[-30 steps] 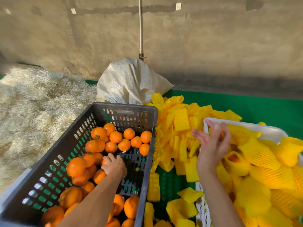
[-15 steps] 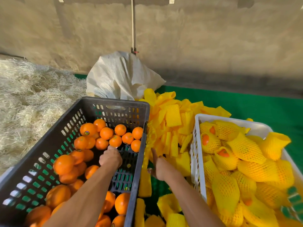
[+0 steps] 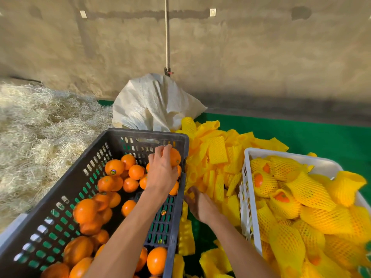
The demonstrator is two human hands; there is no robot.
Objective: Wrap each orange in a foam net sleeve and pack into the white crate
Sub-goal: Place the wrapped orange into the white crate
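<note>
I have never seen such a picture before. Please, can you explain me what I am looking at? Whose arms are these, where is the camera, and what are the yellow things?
There is no machine here. The camera sits on a person's head and looks down at their two bare arms. The left hand grips an orange in the dark crate, which holds many loose oranges. The right hand reaches down, fingers relaxed, to the pile of yellow foam sleeves between the two crates; it seems to hold nothing yet. The white crate on the right is full of oranges already wrapped in such sleeves. Behind lie a white sack, straw and a green mat.
</note>
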